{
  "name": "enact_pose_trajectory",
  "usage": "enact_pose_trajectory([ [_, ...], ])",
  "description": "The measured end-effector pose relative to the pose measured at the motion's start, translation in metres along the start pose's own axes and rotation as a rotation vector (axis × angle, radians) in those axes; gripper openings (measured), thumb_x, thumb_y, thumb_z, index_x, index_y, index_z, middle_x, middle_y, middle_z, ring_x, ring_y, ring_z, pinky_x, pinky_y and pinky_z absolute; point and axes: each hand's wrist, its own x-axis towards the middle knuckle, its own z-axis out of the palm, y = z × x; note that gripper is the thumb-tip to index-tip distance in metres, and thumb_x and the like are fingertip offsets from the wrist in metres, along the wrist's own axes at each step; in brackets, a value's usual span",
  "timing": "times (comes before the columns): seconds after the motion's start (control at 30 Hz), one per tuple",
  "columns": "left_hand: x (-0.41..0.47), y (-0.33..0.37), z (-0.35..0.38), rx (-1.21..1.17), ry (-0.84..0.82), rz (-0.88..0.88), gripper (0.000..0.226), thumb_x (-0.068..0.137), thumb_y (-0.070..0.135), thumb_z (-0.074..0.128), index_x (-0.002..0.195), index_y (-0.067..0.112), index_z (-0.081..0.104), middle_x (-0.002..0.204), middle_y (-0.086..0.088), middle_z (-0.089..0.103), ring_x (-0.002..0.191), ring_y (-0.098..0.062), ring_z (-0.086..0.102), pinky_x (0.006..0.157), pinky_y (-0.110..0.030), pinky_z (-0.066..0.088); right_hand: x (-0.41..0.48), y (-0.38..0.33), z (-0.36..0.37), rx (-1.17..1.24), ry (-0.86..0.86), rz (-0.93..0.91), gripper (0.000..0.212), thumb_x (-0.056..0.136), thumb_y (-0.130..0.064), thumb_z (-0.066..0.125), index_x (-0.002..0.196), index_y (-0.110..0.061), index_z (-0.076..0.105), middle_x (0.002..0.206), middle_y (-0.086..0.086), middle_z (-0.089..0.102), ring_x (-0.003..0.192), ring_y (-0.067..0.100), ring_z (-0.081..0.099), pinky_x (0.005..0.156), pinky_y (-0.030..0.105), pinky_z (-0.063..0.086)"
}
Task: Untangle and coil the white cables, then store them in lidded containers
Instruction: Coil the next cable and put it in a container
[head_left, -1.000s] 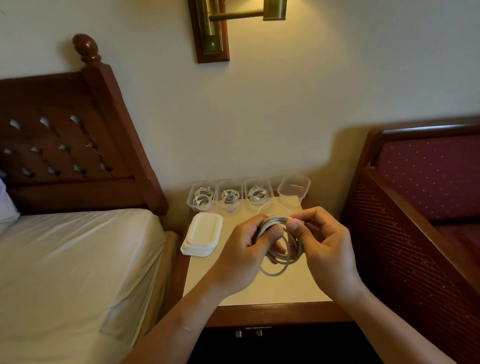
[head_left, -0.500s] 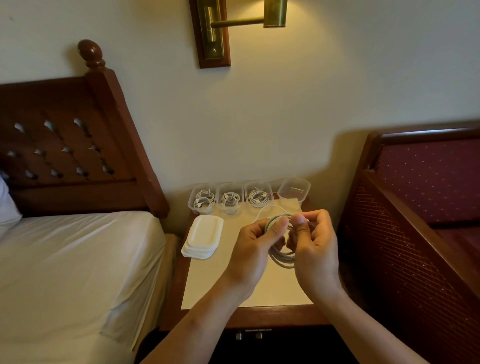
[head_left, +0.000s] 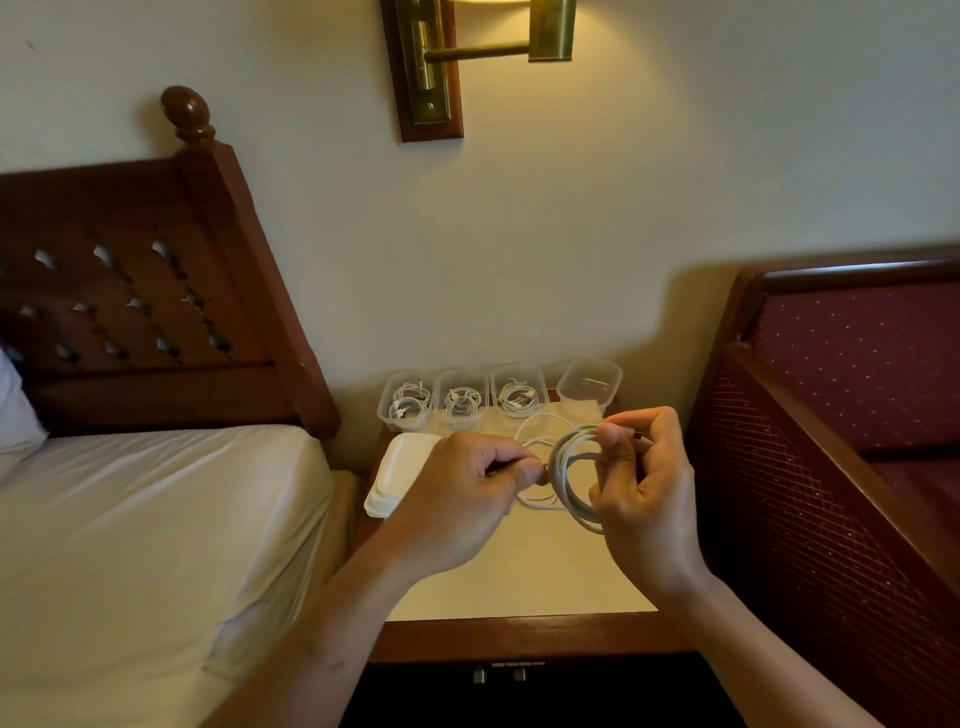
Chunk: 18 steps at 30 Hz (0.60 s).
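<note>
Cable (head_left: 560, 475): white and partly wound into a ring, held above the nightstand (head_left: 519, 577) between the two hands. A loose tail (head_left: 535, 422) arcs back toward the tubs.
Right hand (head_left: 649, 499): clasps the ring, with the thumb laid across the bunched turns and the fingers curled behind.
Left hand (head_left: 462, 499): fingers curled, pinching the free strand just beside the ring's left edge.
Handling (judged): the cable is light, limp and smooth-jacketed. The ring would likely spring open if let go, so it is best pinched across all turns where they bunch.
Filled tubs (head_left: 460, 402): three clear tubs at the back edge, each holding a coiled cable.
Spare tub (head_left: 589, 387): the rightmost tub, with no coil inside; a small item in it cannot be made out.
Lids (head_left: 400, 473): a white stack at the left of the nightstand, with none fitted.
Writing: no brand or label is readable.
</note>
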Motion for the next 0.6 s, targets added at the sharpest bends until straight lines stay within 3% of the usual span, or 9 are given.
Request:
enact_pose_trajectory([
  [0.07, 0.002, 0.002, -0.004, 0.031, 0.036, -0.007, 0.027, 0.105, 0.021, 0.058, 0.083, 0.016, 0.075, 0.055, 0.010, 0.054, 0.053, -0.004, 0.048, 0.060, -0.029, 0.041, 0.001, -0.003, -0.002, -0.037, -0.027, -0.038, 0.007, 0.105, -0.019, 0.051, 0.104, -0.025, 0.052, 0.072, -0.006, 0.062, 0.052, 0.025, 0.053, 0.043, 0.052, 0.044],
  [0.13, 0.005, 0.004, -0.004, 0.009, 0.098, -0.013, 0.030, 0.105, 0.020, 0.056, 0.078, 0.023, 0.071, 0.054, 0.010, 0.054, 0.051, -0.005, 0.047, 0.060, -0.036, 0.042, 0.000, -0.007, -0.002, -0.076, -0.073, -0.079, 0.011, 0.104, -0.011, 0.052, 0.104, -0.022, 0.052, 0.075, -0.011, 0.063, 0.054, 0.018, 0.056, 0.044, 0.037, 0.048],
  [0.2, 0.008, 0.005, -0.001, -0.035, 0.176, -0.018, 0.027, 0.106, 0.021, 0.055, 0.084, 0.024, 0.072, 0.055, 0.009, 0.055, 0.052, -0.007, 0.048, 0.060, -0.037, 0.043, -0.002, -0.010, 0.000, -0.115, -0.158, -0.107, 0.013, 0.103, -0.007, 0.053, 0.105, -0.020, 0.051, 0.077, -0.017, 0.063, 0.057, 0.013, 0.057, 0.048, 0.021, 0.044],
  [0.27, 0.009, 0.004, 0.000, -0.049, 0.194, -0.039, 0.026, 0.106, 0.022, 0.054, 0.088, 0.021, 0.072, 0.056, 0.009, 0.055, 0.055, -0.008, 0.050, 0.062, -0.035, 0.044, -0.003, -0.011, 0.000, -0.120, -0.215, -0.092, 0.015, 0.104, -0.005, 0.052, 0.105, -0.020, 0.052, 0.075, -0.017, 0.061, 0.059, 0.009, 0.056, 0.051, 0.015, 0.040],
  [0.37, 0.007, 0.002, -0.004, -0.108, 0.070, -0.089, 0.030, 0.105, 0.015, 0.054, 0.081, 0.010, 0.072, 0.058, -0.001, 0.057, 0.059, -0.013, 0.053, 0.059, -0.023, 0.043, -0.003, -0.010, -0.002, -0.110, -0.218, -0.059, 0.014, 0.103, -0.002, 0.053, 0.105, -0.016, 0.054, 0.071, -0.015, 0.058, 0.061, 0.001, 0.058, 0.052, 0.012, 0.041],
  [0.43, 0.005, 0.003, -0.009, -0.043, -0.004, -0.125, 0.029, 0.102, 0.011, 0.055, 0.079, 0.008, 0.072, 0.061, -0.003, 0.062, 0.061, -0.007, 0.055, 0.060, -0.019, 0.041, -0.005, -0.011, -0.001, -0.119, -0.227, -0.057, 0.015, 0.102, 0.000, 0.054, 0.105, -0.015, 0.054, 0.076, -0.014, 0.061, 0.064, -0.002, 0.060, 0.054, 0.010, 0.042],
  [0.53, 0.007, 0.010, -0.013, 0.083, -0.085, -0.165, 0.026, 0.102, 0.014, 0.050, 0.088, 0.013, 0.072, 0.058, 0.005, 0.061, 0.057, -0.004, 0.053, 0.063, -0.025, 0.040, -0.005, -0.013, 0.002, -0.147, -0.242, -0.071, 0.027, 0.102, -0.001, 0.054, 0.104, -0.027, 0.050, 0.085, -0.013, 0.066, 0.069, -0.003, 0.062, 0.056, 0.010, 0.044],
  [0.6, 0.008, 0.015, -0.014, 0.139, -0.147, -0.176, 0.028, 0.101, 0.030, 0.047, 0.091, 0.019, 0.071, 0.058, 0.009, 0.057, 0.062, -0.007, 0.051, 0.066, -0.035, 0.042, -0.004, -0.014, 0.002, -0.167, -0.292, -0.095, 0.033, 0.102, -0.001, 0.054, 0.105, -0.033, 0.046, 0.087, -0.015, 0.066, 0.073, -0.002, 0.065, 0.058, 0.010, 0.046],
])
